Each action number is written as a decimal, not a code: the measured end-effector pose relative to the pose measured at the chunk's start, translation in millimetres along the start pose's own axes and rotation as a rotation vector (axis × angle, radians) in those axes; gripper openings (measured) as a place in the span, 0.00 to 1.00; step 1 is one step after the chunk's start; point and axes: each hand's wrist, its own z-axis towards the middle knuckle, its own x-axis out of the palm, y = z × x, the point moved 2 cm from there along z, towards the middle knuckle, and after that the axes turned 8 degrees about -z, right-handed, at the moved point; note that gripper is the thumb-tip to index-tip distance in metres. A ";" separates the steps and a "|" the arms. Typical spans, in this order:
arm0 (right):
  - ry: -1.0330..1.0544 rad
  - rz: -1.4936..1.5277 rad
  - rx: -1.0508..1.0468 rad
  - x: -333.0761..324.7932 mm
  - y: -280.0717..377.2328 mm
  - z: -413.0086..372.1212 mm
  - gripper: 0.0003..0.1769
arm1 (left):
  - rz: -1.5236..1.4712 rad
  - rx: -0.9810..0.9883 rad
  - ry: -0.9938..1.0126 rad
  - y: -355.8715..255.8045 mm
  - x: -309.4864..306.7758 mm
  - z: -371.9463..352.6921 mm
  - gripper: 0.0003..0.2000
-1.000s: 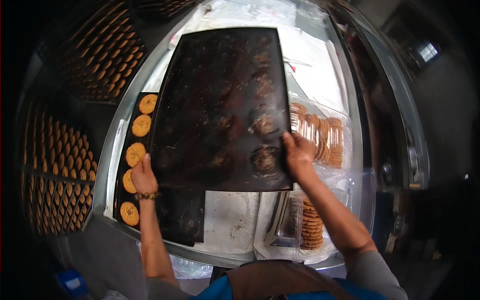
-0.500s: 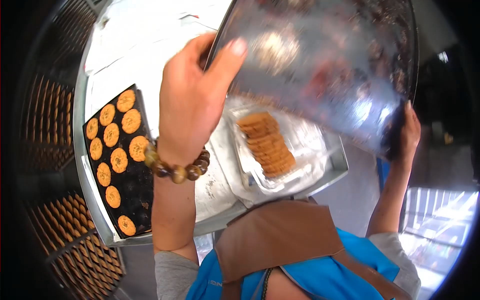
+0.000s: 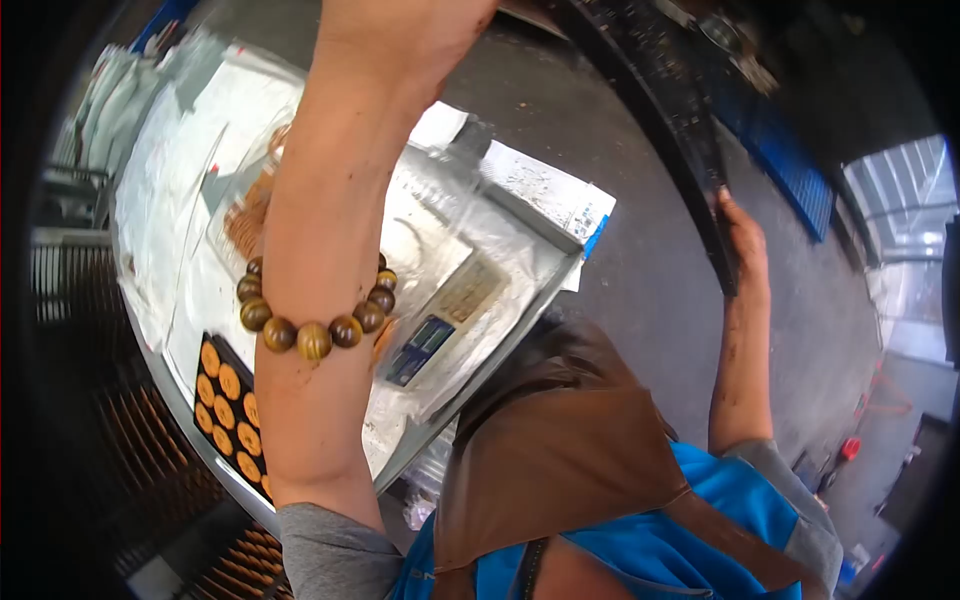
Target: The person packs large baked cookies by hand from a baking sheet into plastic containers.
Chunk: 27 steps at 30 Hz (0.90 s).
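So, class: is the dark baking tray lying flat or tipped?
Tipped: the tray shows edge-on, off the table, its edge gripped by the right hand.

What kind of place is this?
Probably a bakery or cookie workshop. Rows of round golden cookies lie near the edge of a metal table, and the right hand grips a big, dark baking tray.

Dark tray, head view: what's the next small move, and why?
Probably carry the dark tray off to the person's right, clear of the table. It is up off the table, nearly edge-on, the right hand gripping its near edge, the left hand raised at the picture's top. The table below carries a cookie tray, so setting down there looks awkward.
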 end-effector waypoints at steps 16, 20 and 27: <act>0.237 -0.393 0.538 9.8 -204.2 187.6 0.16 | 1.358 -0.480 -0.083 287.1 32.6 47.0 0.24; 0.379 -0.534 0.627 58.0 -255.2 235.4 0.16 | 1.097 -0.023 -0.253 218.9 38.4 -1.7 0.25; 0.671 -0.335 0.978 130.3 -395.8 303.8 0.19 | 1.236 0.109 -0.453 137.2 23.2 -168.8 0.12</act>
